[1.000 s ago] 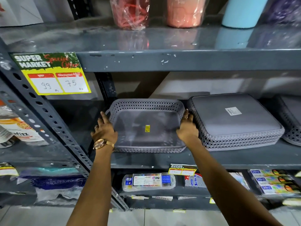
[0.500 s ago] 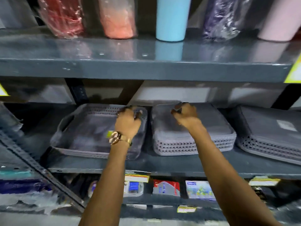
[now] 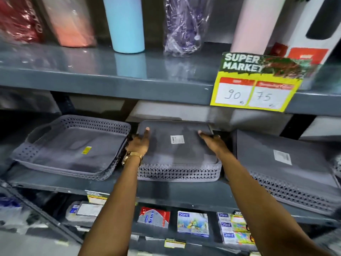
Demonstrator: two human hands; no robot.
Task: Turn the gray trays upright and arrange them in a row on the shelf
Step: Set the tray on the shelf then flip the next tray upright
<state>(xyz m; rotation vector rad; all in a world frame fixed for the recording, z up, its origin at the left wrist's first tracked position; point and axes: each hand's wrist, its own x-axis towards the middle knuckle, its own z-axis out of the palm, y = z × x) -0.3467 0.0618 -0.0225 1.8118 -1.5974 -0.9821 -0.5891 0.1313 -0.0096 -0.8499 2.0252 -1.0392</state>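
head view: three gray trays sit in a row on the middle shelf (image 3: 166, 193). the left tray (image 3: 73, 146) is upright, its open side up, a yellow sticker (image 3: 86, 150) on its floor. the middle tray (image 3: 177, 154) is upside down, flat bottom up, a white label (image 3: 177, 139) near the centre of that bottom. the right tray (image 3: 287, 169) is upside down too, tilted toward the camera, with a white label of its own.

both hands are on the middle tray. the left hand (image 3: 139, 143) lies at the tray's left edge, in the gap beside the left tray; its thumb is laid flat on the tray bottom, and the other fingers go down the side out of sight, so how tightly it grips cannot be told. a gold watch (image 3: 132, 156) is on that wrist. the right hand (image 3: 212, 143) lies at the tray's right edge, thumb stretched onto the bottom toward the far corner, a ring on one finger; its other fingers hang over the dark gap between the middle and right trays, and its grip is likewise unclear.

a yellow price tag (image 3: 256, 85) reading 90 and 75 hangs from the upper shelf (image 3: 110, 84), where a blue tumbler (image 3: 125, 24) stands among wrapped ones. small packs line the lowest shelf.
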